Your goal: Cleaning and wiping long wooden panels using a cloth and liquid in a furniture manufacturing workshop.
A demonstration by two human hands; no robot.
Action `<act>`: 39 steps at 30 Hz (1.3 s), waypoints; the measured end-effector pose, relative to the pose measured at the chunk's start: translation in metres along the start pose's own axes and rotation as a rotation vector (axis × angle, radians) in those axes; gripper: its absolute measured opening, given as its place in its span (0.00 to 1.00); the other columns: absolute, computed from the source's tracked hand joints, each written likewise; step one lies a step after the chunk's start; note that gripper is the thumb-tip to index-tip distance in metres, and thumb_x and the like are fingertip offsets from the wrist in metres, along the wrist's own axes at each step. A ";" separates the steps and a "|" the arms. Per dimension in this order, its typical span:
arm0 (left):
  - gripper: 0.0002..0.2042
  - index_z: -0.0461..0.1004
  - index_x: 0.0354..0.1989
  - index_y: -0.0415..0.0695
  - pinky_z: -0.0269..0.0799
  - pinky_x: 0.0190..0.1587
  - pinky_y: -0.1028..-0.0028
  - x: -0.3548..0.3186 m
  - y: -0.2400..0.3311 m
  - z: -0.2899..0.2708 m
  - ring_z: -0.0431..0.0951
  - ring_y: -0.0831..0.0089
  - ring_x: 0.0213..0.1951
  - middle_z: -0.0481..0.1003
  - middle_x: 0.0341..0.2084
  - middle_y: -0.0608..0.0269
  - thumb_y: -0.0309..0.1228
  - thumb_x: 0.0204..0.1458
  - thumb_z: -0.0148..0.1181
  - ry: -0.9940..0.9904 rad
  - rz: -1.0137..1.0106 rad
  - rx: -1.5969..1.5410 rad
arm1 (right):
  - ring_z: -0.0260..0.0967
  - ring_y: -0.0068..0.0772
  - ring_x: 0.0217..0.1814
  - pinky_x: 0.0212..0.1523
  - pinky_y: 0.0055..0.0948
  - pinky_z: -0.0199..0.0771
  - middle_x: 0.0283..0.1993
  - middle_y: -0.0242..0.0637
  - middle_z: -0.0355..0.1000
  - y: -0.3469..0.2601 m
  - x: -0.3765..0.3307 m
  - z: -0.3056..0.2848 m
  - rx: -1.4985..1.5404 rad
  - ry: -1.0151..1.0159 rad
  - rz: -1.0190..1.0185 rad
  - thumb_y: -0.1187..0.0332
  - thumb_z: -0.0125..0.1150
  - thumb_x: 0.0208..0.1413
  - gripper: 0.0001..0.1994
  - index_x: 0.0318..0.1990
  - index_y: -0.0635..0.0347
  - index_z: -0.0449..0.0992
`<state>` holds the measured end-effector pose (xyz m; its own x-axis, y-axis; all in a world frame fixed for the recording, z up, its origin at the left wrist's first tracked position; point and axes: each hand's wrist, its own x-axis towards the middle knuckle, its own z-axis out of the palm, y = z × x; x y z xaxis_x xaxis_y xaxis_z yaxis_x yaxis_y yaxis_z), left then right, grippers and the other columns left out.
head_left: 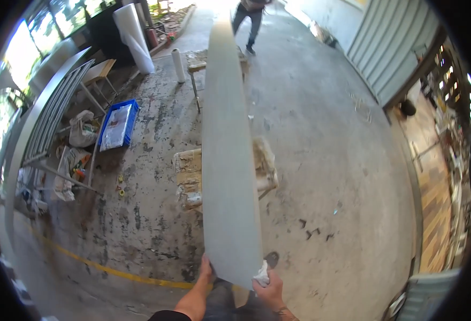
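A long, pale grey board (228, 160) stretches away from me, its near end tapering to an angled corner. My left hand (206, 269) grips the board's left edge close to that end, with most fingers hidden under it. At the right edge, my right hand (270, 291) is closed on a crumpled white cloth or wad of paper (261, 274), pressed against the board's corner. Beneath the board stands a trestle with a worn, padded top (188, 179). A second trestle (197, 60) supports it farther off.
A person (251, 18) stands beyond the board's far end. Left are a metal rack (53, 115), a blue crate (133, 120), sacks (83, 130) and a tall white roll (134, 37). Several small dark pieces (309, 234) lie on the concrete floor at right. A corrugated metal door (388, 53) stands far right.
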<state>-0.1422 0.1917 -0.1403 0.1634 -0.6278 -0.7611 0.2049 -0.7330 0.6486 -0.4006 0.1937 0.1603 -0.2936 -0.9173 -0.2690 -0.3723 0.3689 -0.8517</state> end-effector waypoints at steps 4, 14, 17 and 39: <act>0.31 0.55 0.72 0.45 0.62 0.65 0.63 -0.045 0.070 0.026 0.69 0.64 0.61 0.67 0.63 0.57 0.54 0.69 0.35 -0.103 -0.026 0.008 | 0.72 0.45 0.32 0.34 0.39 0.73 0.33 0.45 0.70 -0.045 -0.021 0.023 0.121 -0.038 -0.065 0.70 0.74 0.44 0.18 0.38 0.61 0.69; 0.31 0.56 0.70 0.42 0.63 0.63 0.63 -0.092 0.294 -0.036 0.70 0.65 0.58 0.69 0.58 0.57 0.53 0.68 0.41 -0.104 0.081 0.070 | 0.72 0.58 0.41 0.36 0.51 0.76 0.46 0.47 0.65 -0.086 -0.063 0.136 0.362 -0.232 -0.228 0.65 0.73 0.42 0.29 0.51 0.57 0.65; 0.31 0.57 0.69 0.42 0.64 0.63 0.64 -0.139 0.334 0.000 0.71 0.65 0.57 0.70 0.57 0.57 0.53 0.68 0.42 -0.009 0.064 0.013 | 0.71 0.63 0.48 0.47 0.51 0.73 0.52 0.52 0.65 -0.096 -0.060 0.127 0.341 -0.400 -0.045 0.64 0.76 0.42 0.33 0.55 0.60 0.64; 0.37 0.47 0.75 0.44 0.67 0.60 0.69 -0.127 0.355 -0.008 0.70 0.69 0.58 0.67 0.60 0.60 0.20 0.55 0.54 -0.220 0.489 0.277 | 0.72 0.65 0.55 0.57 0.50 0.70 0.51 0.62 0.74 -0.225 0.388 0.216 0.292 -0.254 -0.284 0.56 0.49 0.63 0.31 0.72 0.51 0.54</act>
<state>-0.0827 0.0137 0.1866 -0.0342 -0.9269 -0.3738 -0.1074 -0.3684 0.9234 -0.2403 -0.2773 0.1501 0.0222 -0.9967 -0.0784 -0.1328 0.0747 -0.9883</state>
